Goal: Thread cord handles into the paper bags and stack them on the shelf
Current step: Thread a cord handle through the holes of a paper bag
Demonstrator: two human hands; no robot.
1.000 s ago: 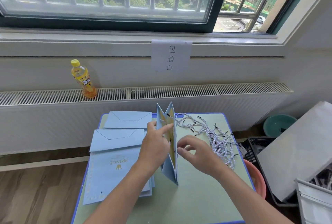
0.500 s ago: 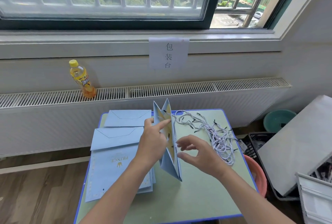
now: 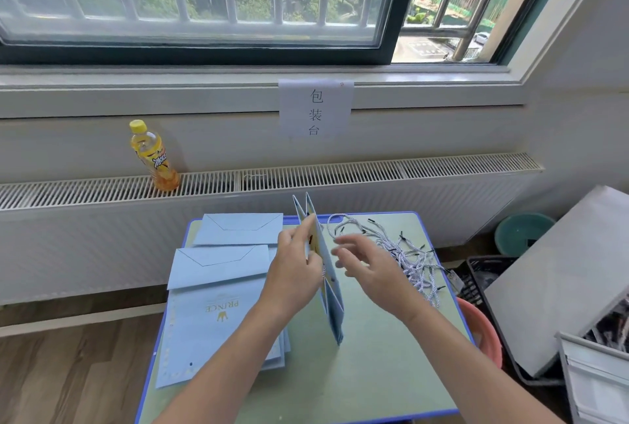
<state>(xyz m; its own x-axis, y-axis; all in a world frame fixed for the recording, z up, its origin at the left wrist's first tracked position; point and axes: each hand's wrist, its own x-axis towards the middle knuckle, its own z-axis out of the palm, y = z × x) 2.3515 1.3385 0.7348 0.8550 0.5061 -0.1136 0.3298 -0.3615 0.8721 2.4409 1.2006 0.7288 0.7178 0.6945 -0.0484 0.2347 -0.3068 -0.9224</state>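
Note:
A light blue paper bag (image 3: 332,301) with a yellow inside stands on its edge in the middle of the green table (image 3: 374,372). My left hand (image 3: 294,274) grips its left wall, thumb and fingers at the top rim. My right hand (image 3: 371,270) hovers just right of the bag with fingers spread and holds nothing. A pile of white-and-blue cord handles (image 3: 405,257) with black tips lies at the table's back right. One cord loop (image 3: 335,221) hangs by the bag's top. Flat blue bags (image 3: 218,308) lie stacked on the left.
A yellow drink bottle (image 3: 153,156) stands on the radiator grille behind the table. A pink basin (image 3: 483,335), a black crate (image 3: 483,277), a teal bowl (image 3: 520,233) and a white board (image 3: 565,270) crowd the floor to the right. Wooden floor lies to the left.
My right hand has lifted off the bag and moved up and to the right with its fingers spread. The left hand keeps its hold. The camera has tilted slightly.

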